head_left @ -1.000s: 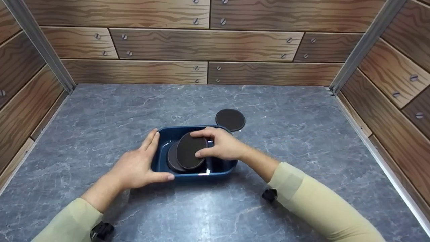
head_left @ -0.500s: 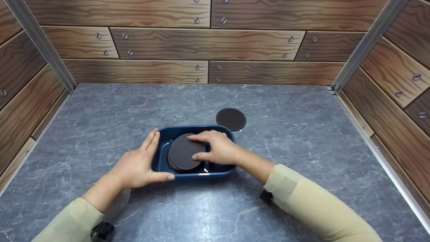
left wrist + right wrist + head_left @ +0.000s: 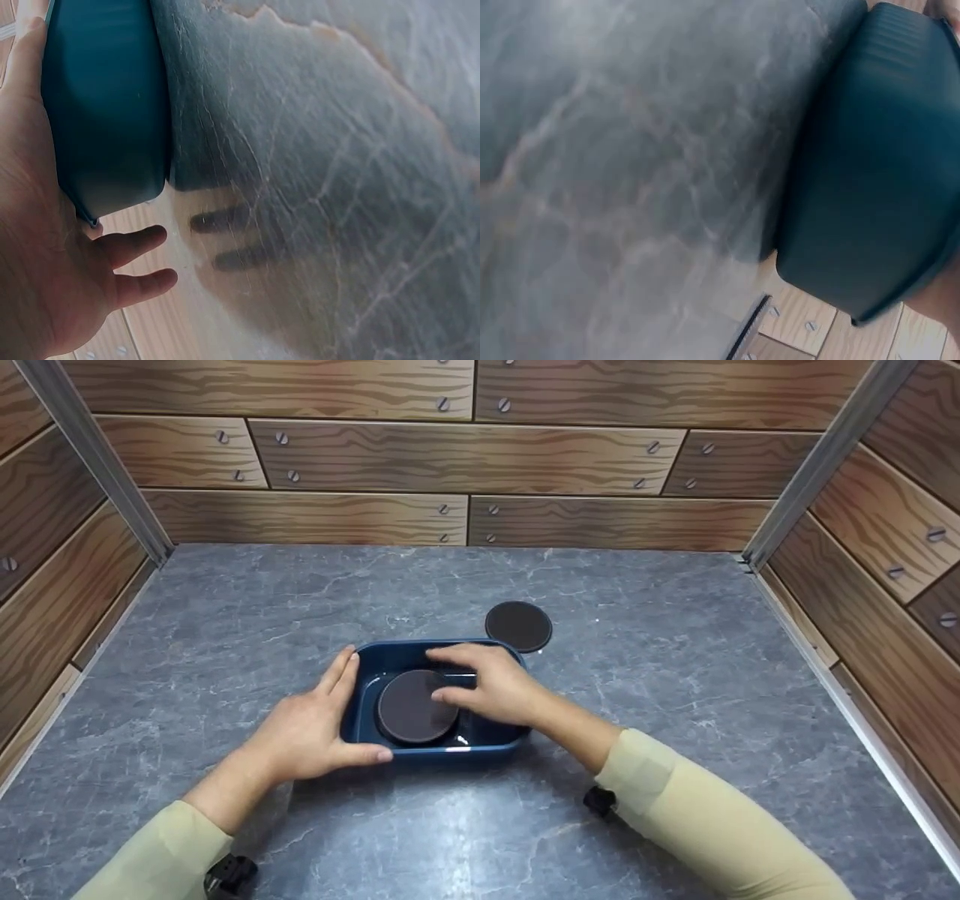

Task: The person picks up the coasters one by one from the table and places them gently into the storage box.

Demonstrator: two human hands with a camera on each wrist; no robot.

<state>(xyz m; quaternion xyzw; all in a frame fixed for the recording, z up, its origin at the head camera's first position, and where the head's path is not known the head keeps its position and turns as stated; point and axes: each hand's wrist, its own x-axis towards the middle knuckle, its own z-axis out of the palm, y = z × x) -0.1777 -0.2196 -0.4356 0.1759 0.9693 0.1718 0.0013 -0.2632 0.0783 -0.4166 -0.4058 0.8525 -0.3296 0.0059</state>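
A deep blue rectangular tub (image 3: 420,754) stands on the table, holding a stack of round dark coasters (image 3: 412,716) in its left part. My left hand (image 3: 307,735) rests against the tub's left end, fingers straight at the back corner and thumb along the front rim. In the left wrist view, two fingers stick out past the tub wall (image 3: 109,112). Over the tub, my right hand (image 3: 495,682) has its thumb and fingers apart above the top coaster. Whether the thumb touches it, I cannot tell. The right wrist view shows mostly the tub's outer wall (image 3: 877,165).
One more dark round coaster (image 3: 519,626) lies on the grey marbled table (image 3: 660,645), just behind the tub's back right corner. Wood-patterned walls (image 3: 465,457) with metal corner posts enclose the table at the back and both sides.
The coaster that my right hand held tilted was lowered onto the stack and let go; it now lies flat. The right hand has lifted slightly off it. My left hand has stayed in place.
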